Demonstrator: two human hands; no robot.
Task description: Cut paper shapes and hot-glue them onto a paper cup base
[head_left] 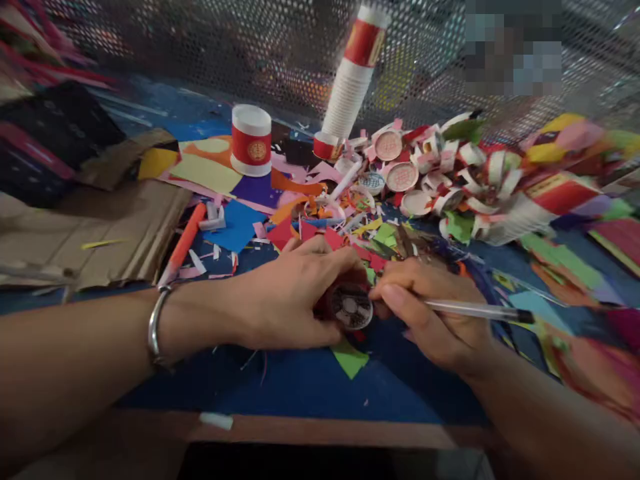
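My left hand (300,293), with a silver bangle at its wrist, is closed around a small red paper cup (353,308). The cup lies tipped, and its round end, dark with a pale pattern, faces me. In my right hand (430,300) is a slim pen (475,310) with a clear barrel and a black rear end. Its tip is hidden by my fingers, which are close beside the cup's rim. A green paper scrap (350,360) lies just below the cup, and red paper (283,233) shows beyond my left hand.
Behind stand a red-and-white cup (251,140) and a tall leaning stack of paper cups (347,93). Cut cup pieces (403,177) are heaped at the back right. Cardboard (120,227) and an orange marker (185,240) lie left. A perforated metal screen (200,53) closes off the back.
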